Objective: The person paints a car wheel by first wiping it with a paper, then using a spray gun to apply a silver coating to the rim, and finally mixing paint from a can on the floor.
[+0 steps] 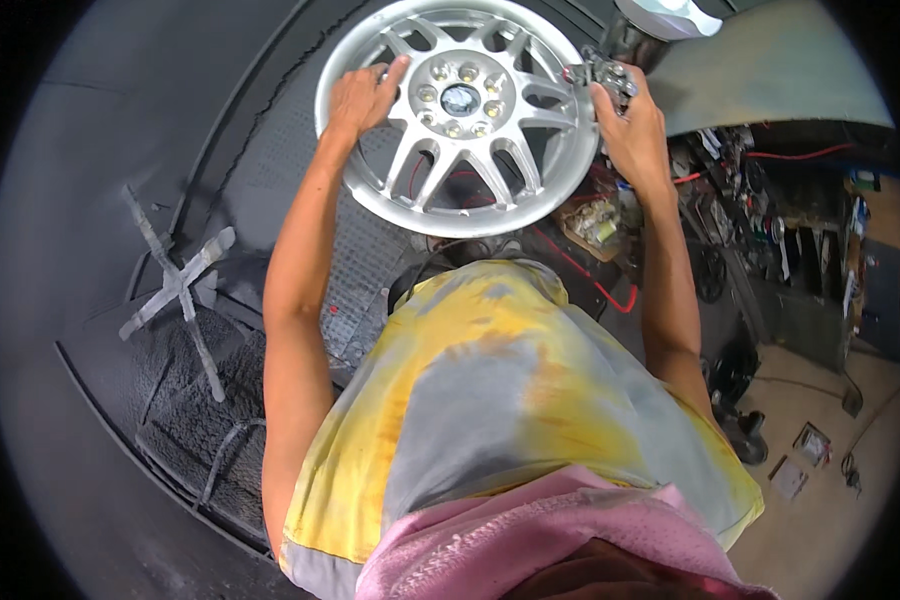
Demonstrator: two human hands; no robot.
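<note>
A: Holding what with the left hand [365, 100]?

B: Gripping the silver wheel [460, 112] by its left side, with fingers bunched over the spokes, short of the centre cap [460, 99] and its ring of 8 bolt holes.

A: And with the right hand [630, 132]?

B: Closed around a small grey metal tool [607, 78], right at the wheel's right edge. Can't tell its kind, nor any contact with the rim.

A: Where to find the wheel itself?

B: At the top of the view, between the 2 hands, beyond the stained yellow-and-grey shirt [490, 400]. Can't make out any support under it.

A: And round about?

B: Look below the wheel's right side for a red hose [625, 300], near some crumpled stuff [595, 222]. Just past the right hand, a dark round container [635, 45]. Off to the left, a grey cross-shaped piece [178, 280]. At the lower edge, a pink cloth [530, 530]. Far right, brown floor [790, 390].
</note>
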